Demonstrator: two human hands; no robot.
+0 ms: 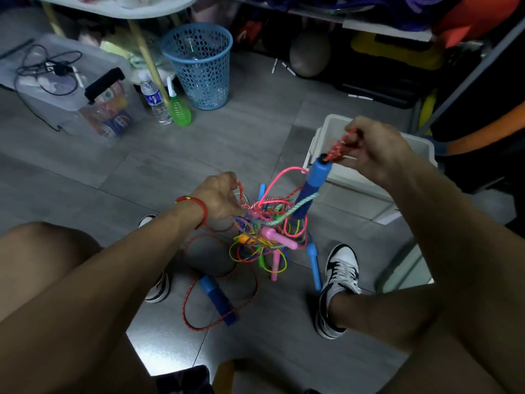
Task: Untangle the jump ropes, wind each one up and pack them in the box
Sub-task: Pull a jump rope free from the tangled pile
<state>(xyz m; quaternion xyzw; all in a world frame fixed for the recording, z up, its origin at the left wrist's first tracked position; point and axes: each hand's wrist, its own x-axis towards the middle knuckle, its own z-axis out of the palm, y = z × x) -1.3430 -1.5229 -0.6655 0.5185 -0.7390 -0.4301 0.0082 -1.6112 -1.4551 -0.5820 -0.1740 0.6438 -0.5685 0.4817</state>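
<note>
Grey floor tiles lie under the rope tangle (264, 231), hanging at centre. Untangling is under way: right hand (375, 150) at two o'clock pinches red cord above a blue handle (312, 180); left hand (218, 197) grips strands. Next, I judge, free that handle toward the box (326, 132).

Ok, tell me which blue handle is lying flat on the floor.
The thick blue handle lying inside the red rope loop near the left knee. The other thick one hangs from the right hand; the slim one dangles from the tangle.
</note>
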